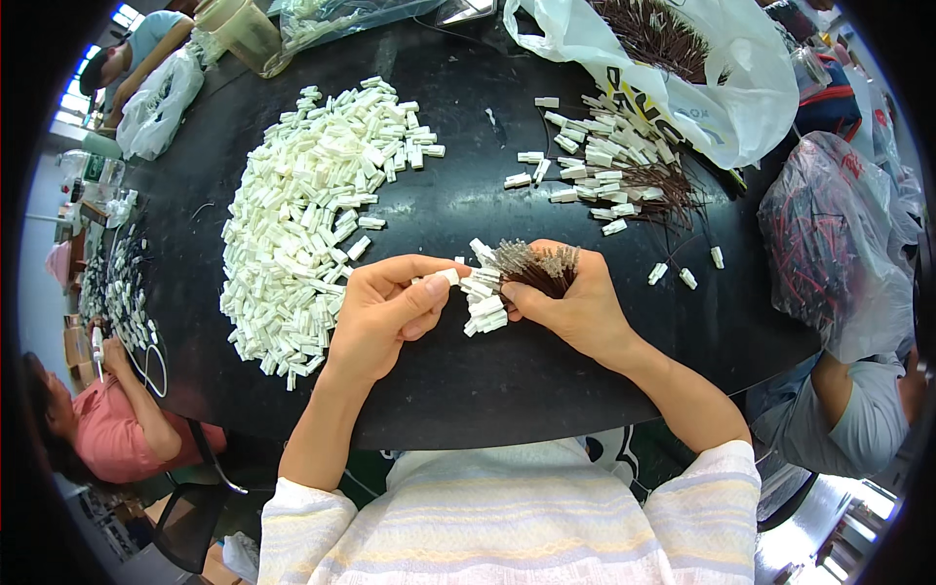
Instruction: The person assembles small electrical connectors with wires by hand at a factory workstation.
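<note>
Between the thumb and index finger of my left hand [380,312] is a small white connector housing [448,278]. My right hand [583,304] is closed round a bundle of dark brown wires [536,269] whose silvery terminal ends point away from me. Several white housings [485,310] sit at the bundle's left side, right beside my left fingertips. Whether the pinched housing touches a wire, I cannot tell. To the left of my hands spreads a large heap of loose white housings [297,219]. Beyond my right hand lies a pile of brown wires with white housings on them [609,166].
Everything lies on a black table [439,385] with a curved near edge. An open white plastic bag [765,88] of brown wires is at the far right, near a clear bag [829,244] of red and dark wires. A plastic jug [244,37] stands far left. Other people sit around the table.
</note>
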`<action>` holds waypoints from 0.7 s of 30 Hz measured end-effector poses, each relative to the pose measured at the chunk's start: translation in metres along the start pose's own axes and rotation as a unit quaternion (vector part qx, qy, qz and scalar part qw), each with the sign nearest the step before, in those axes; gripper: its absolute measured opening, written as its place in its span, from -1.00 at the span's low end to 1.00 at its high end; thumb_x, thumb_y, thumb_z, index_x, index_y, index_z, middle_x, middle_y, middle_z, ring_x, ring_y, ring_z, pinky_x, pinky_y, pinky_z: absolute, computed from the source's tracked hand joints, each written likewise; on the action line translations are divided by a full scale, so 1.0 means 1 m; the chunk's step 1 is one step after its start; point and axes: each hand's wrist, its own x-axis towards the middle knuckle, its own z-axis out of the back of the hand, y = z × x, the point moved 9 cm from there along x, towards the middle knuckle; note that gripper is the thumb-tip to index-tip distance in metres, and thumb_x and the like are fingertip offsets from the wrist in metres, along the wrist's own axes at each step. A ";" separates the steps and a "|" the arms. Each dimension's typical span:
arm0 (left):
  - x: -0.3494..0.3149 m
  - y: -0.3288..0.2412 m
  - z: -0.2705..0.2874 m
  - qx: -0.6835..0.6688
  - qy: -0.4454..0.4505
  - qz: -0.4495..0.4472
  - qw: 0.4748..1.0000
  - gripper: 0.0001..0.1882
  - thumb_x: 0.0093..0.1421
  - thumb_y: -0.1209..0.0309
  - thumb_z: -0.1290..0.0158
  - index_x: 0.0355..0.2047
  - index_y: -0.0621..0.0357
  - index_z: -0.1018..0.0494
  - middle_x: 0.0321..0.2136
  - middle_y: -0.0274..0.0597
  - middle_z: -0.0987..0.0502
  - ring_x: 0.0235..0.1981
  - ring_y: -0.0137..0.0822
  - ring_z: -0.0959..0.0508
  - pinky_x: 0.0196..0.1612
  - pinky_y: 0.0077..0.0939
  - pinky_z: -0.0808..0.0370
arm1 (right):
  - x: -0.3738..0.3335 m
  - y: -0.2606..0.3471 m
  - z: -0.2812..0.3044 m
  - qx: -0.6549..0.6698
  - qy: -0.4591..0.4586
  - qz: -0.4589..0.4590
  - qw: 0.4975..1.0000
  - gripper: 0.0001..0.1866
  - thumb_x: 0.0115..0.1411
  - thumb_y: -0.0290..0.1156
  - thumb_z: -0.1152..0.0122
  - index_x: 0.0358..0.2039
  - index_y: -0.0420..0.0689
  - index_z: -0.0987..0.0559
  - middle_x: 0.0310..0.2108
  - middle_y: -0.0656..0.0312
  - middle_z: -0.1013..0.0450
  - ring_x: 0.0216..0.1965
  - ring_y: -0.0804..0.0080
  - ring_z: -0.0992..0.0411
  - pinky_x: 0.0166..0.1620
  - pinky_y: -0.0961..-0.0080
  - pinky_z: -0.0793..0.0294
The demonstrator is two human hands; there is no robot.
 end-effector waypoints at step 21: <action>-0.004 -0.012 -0.012 0.119 -0.006 -0.062 0.991 -0.77 0.11 0.53 0.01 -0.21 0.37 -0.40 -0.59 -0.41 -0.27 -0.60 -0.66 -0.19 -0.59 -0.78 -0.11 | -0.001 0.006 -0.002 -0.039 -0.001 0.033 0.999 -0.92 0.01 -0.53 -0.15 -0.45 -0.26 -0.47 -0.61 0.42 -0.34 -0.56 0.79 -0.21 -0.51 0.76 -0.20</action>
